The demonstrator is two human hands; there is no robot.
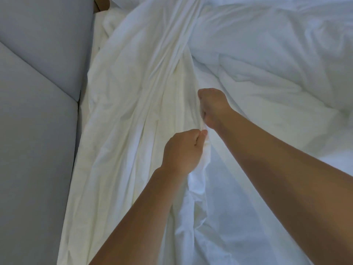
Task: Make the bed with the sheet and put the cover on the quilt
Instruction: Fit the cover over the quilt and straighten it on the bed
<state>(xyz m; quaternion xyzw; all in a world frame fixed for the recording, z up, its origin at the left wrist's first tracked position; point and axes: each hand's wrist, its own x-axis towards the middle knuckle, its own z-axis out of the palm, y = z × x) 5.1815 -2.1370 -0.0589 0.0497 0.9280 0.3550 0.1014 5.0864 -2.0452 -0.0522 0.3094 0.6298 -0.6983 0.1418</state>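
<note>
A white cover (137, 104) lies in long creased folds down the middle of the bed. My left hand (181, 150) grips a bunched edge of this cloth, fingers curled round it. Just beyond it, my right hand (212, 108) grips the same edge a little farther up. The two hands nearly touch. A puffy white quilt (267, 54) lies crumpled across the right and far side of the bed. Flat white cloth, perhaps the sheet (229, 217), spreads under my arms at the lower right.
A grey padded panel (38, 111) with angled seams stands along the left side of the bed. A small brown wooden part (101, 4) shows at the top behind it.
</note>
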